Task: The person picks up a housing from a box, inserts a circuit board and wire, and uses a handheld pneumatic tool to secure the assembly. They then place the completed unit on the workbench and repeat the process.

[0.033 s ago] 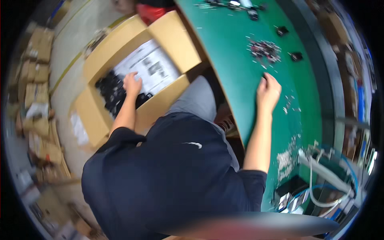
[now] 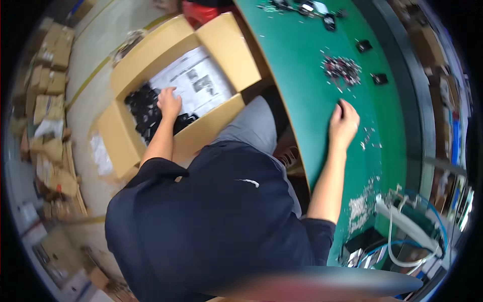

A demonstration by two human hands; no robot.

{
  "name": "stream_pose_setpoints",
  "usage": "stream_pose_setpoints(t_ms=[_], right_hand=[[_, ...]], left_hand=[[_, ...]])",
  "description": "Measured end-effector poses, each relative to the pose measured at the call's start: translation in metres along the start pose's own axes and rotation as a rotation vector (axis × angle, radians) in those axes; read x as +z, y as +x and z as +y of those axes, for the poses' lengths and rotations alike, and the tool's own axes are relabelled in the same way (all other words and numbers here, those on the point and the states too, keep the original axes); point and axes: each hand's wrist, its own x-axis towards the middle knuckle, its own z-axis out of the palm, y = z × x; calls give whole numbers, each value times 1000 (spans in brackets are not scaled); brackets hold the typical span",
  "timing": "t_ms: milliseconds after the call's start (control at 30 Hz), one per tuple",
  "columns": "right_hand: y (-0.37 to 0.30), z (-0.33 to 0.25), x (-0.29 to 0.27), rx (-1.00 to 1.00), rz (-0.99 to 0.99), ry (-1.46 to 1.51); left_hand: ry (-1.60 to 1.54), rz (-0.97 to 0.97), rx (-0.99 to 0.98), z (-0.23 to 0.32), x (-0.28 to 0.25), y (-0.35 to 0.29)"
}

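My left hand is over an open cardboard box on the left, fingers apart. It is beside a pile of small black parts and the edge of a white printed sheet lying in the box; I see nothing held in it. My right hand rests low over the green work table, fingers curled together. Something small and dark shows at its fingertips, too blurred to name. Just beyond it lies a heap of small red, black and silvery pieces.
Two black parts sit right of the heap. Light small pieces and a grey arm with blue and white hoses are at the table's near right. A red stool stands past the box; cartons line the far left.
The whole view has shifted slightly, so everything appears a little farther right and mostly lower. Both hands stay at about the same places over the box and table.
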Motion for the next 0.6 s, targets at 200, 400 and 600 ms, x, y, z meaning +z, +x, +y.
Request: stream_pose_setpoints(t_ms=[200,400,600], right_hand=[[-34,4,-22,26,-58,-22],[-50,-19,-40,15,-25,-116],[-76,-26,-54,18,-53,-131]], left_hand=[[275,-64,-77,-46,-15,14],[431,-499,72,-45,-10,25],[62,-852,241,-17,6,-21]])
